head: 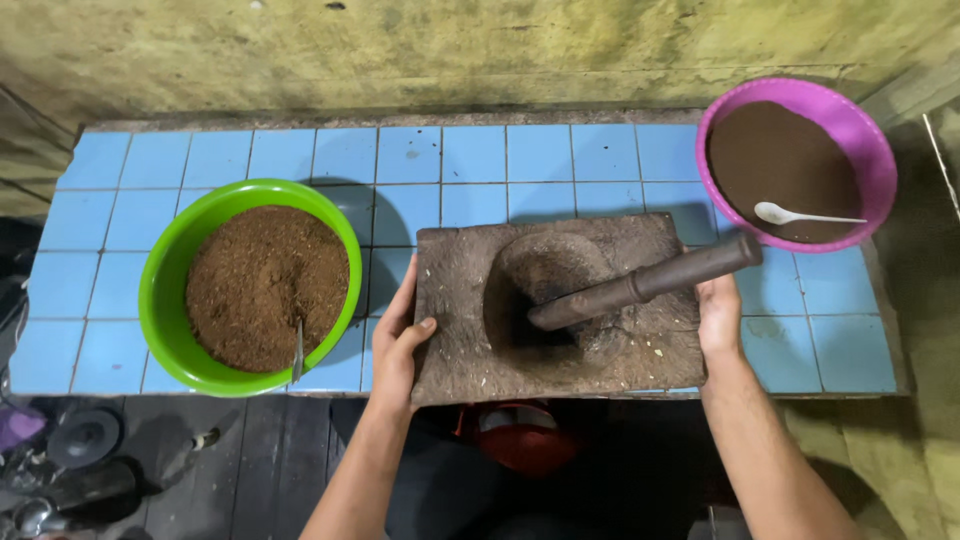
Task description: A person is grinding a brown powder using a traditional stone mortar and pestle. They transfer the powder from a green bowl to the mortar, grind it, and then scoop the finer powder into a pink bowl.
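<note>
While both hands, left [398,340] and right [720,315], grip the mortar's [560,305] sides at the counter's [560,160] front edge, lifting it seems next, needing level hold so the pestle [645,285] stays.

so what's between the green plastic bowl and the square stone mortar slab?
Head view: the left hand, gripping the stone mortar slab's left edge, over bare blue tile beside the green bowl.

I log two bare forearms in view, rising from the bottom edge. No sleeves, gloves, watch or rings are visible on either. Left hand [398,345] shows short, trimmed nails; right hand [720,318] is seen mostly from the back.
</note>
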